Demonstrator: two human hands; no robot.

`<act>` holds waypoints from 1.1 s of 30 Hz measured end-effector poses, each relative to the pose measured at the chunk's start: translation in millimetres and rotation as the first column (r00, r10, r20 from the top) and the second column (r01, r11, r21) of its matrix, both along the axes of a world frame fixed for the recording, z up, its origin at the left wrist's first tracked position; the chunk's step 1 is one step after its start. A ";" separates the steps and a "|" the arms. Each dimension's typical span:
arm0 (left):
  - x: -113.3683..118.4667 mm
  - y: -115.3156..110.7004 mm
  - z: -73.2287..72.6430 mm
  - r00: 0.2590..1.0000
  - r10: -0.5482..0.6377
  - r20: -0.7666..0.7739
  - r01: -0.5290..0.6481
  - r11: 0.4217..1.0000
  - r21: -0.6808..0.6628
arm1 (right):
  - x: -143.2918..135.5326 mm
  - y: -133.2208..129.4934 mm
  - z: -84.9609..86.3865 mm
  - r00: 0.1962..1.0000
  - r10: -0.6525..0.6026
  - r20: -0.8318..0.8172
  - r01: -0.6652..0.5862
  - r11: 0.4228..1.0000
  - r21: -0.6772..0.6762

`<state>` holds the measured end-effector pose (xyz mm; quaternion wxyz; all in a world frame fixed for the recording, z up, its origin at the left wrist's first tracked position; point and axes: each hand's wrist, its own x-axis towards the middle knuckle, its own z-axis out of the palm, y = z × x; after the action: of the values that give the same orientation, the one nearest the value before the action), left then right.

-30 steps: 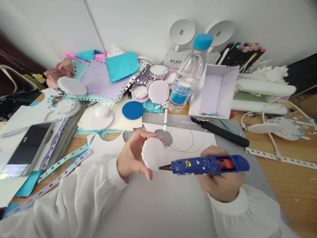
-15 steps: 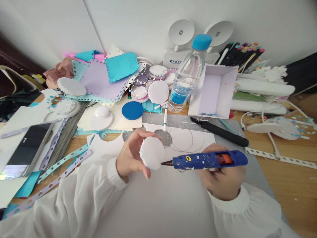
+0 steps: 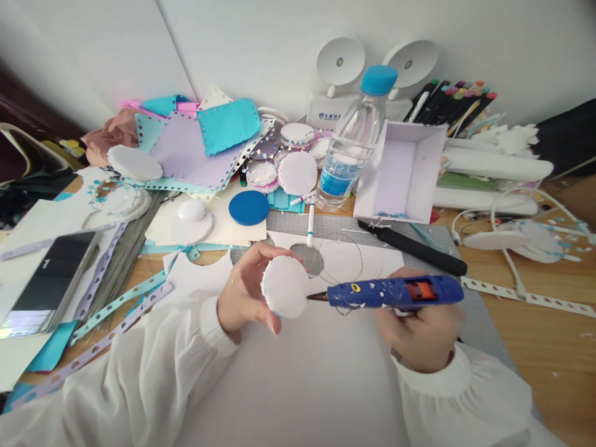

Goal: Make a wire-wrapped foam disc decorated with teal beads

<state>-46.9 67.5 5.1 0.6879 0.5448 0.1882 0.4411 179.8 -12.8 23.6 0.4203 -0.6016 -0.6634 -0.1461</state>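
Note:
Between the thumb and fingers of my left hand (image 3: pixel 246 288) is a round white disc (image 3: pixel 287 287), its flat face turned up toward me and its rim edged with a little light blue. My right hand (image 3: pixel 421 335) is wrapped round a blue hot glue gun (image 3: pixel 386 293) spotted with white and yellow marks. The gun lies nearly level, pointing left, and its dark nozzle meets or almost meets the disc's right edge. Under both hands spreads white paper (image 3: pixel 321 379). Beyond them, drawn circles and a round cut-out show on a white sheet (image 3: pixel 372 254).
A water bottle (image 3: pixel 347 149) leans beside a white open box (image 3: pixel 414 180). Near it lie a black pen-like tool (image 3: pixel 419 251), a white marker (image 3: pixel 310 225) and a blue disc (image 3: pixel 249 207). Punched paper strips (image 3: pixel 125 304) and a phone (image 3: pixel 51 279) are at left.
The glue gun has shifted slightly up and its nozzle has moved a little right, from over the disc's lower right to its right edge. My left hand stays almost still.

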 end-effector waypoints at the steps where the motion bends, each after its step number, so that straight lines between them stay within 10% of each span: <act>1: -0.1 -0.1 0.1 1.000 -0.005 0.001 0.005 1.000 -0.006 | 0.2 0.0 -0.5 1.000 -0.007 0.003 0.007 1.000 0.002; 14: 0.6 -1.5 2.9 0.998 -0.052 0.020 0.054 0.993 -0.104 | 1.2 -1.1 -1.4 0.994 -0.113 -0.007 0.113 0.992 0.059; 23: -1.1 -5.4 -0.8 0.956 -0.291 -0.017 0.285 0.944 -0.168 | -7.6 -5.1 -5.5 0.774 0.315 -0.549 -0.331 0.941 0.074; 33: -1.8 -7.5 -3.0 0.928 -0.365 -0.067 0.350 0.921 -0.172 | -10.2 -9.2 -13.3 0.786 0.329 -0.523 -0.370 0.929 0.029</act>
<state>-48.7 60.0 2.1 0.7875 0.5352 0.1531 0.2645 169.6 -22.0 10.4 0.5802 -0.5005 -0.6298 0.1270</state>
